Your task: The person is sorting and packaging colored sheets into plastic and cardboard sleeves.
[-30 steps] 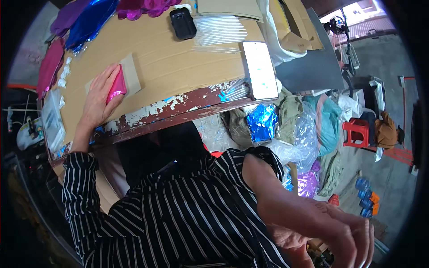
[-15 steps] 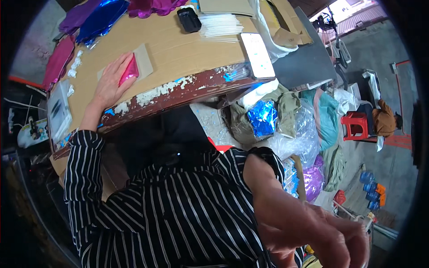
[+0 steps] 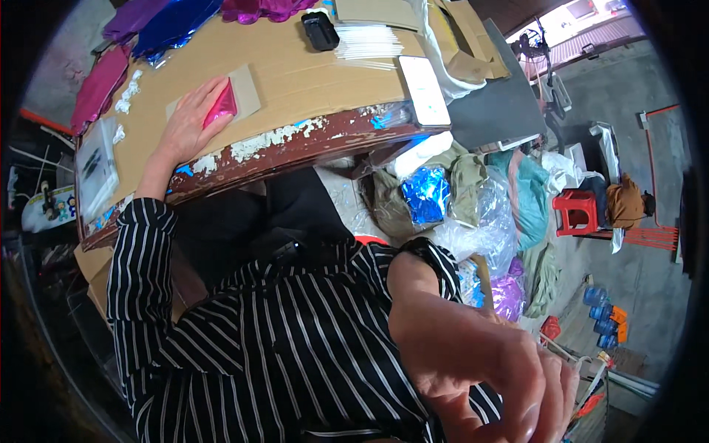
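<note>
your left hand (image 3: 188,122) lies flat, fingers together, on the pink foil piece (image 3: 220,105) atop a cardboard square (image 3: 247,88); its long axis points away from you. your right hand (image 3: 509,384) hangs low, fingers curled, grip unclear.

A white phone (image 3: 425,90) lies near the worn edge of the cardboard-topped table (image 3: 310,77), with a black case (image 3: 320,31) and a sheaf of clear sleeves (image 3: 369,43) behind it. Purple and blue foil (image 3: 159,22) is heaped at the far corner. Below the table sit bags, one of blue foil (image 3: 425,193). A red stool (image 3: 576,212) stands further off.
</note>
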{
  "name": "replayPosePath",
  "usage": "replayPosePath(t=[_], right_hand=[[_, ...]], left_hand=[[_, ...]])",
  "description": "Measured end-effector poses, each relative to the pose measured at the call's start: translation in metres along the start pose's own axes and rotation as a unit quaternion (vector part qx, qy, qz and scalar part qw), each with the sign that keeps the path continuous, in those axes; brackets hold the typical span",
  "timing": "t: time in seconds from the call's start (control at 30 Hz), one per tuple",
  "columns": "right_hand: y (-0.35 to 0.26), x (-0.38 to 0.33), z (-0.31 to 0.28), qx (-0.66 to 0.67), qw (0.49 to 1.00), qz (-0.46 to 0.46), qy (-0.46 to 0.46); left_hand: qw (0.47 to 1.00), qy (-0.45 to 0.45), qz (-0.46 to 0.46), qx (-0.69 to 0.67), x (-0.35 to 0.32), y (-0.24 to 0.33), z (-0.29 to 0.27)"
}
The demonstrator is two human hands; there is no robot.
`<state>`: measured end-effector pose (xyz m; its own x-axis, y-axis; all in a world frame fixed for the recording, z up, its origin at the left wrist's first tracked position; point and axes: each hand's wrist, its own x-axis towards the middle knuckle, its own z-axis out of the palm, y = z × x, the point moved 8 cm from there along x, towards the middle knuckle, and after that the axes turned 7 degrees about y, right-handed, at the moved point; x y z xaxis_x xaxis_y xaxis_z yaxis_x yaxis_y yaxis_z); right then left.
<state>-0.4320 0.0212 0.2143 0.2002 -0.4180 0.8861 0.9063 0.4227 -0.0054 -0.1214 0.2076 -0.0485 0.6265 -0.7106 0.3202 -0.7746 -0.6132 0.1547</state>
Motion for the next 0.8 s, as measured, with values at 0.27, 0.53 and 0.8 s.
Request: replayPosePath(t=[0.27, 0.53, 0.8], right_hand=[[0.007, 0.003, -0.004, 0.022, 0.997, 0.064, -0.032], [0.002, -0.033, -0.043, -0.075, 0.991, -0.106, 0.017], [0.140, -0.126, -0.137, -0.531, 0.750, 0.361, -0.159]], left_hand=[[1.000, 0.007, 0.002, 0.009, 0.001, 0.000, 0.001], [1.000, 0.009, 0.004, 0.012, -0.005, -0.003, -0.003], [1.000, 0.011, 0.006, -0.011, 0.001, -0.004, 0.003]])
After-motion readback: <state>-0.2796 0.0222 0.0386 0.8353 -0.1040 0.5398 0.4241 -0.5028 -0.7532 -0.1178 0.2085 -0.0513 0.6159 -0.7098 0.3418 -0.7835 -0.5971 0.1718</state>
